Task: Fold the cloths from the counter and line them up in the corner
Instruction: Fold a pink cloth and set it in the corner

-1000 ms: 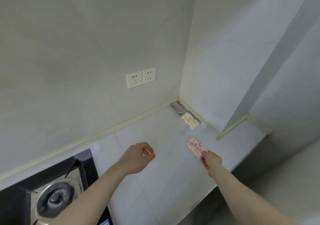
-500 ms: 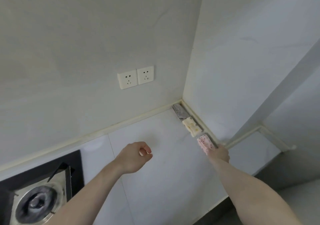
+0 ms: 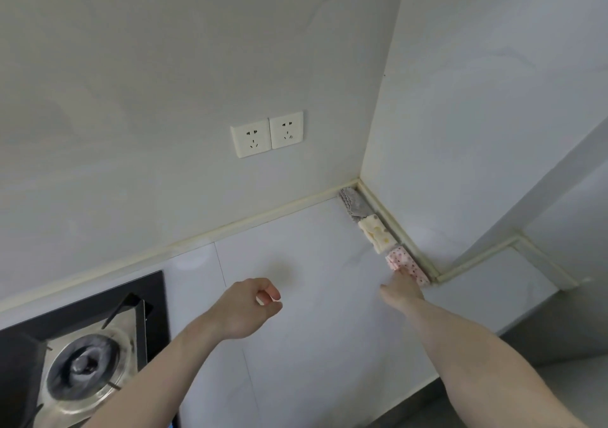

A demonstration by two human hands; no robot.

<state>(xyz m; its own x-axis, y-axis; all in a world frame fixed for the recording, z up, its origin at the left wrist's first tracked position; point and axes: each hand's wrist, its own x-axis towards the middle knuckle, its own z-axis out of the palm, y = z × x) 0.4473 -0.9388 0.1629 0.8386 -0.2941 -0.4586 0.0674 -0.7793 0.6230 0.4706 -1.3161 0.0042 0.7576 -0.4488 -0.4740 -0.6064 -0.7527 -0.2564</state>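
Head view: three folded cloths lined along right wall strip from corner: grey cloth [image 3: 354,203] deepest, yellow cloth [image 3: 377,232] next, pink dotted cloth [image 3: 406,264] nearest. Right hand [image 3: 402,288] touching pink cloth's near end, fingertips on it; grip or flat press, cannot tell. Left hand [image 3: 246,307] above counter [image 3: 312,263], fingers curled, holding nothing. Stove burner [image 3: 84,366] lower left, wall sockets [image 3: 267,134] above.
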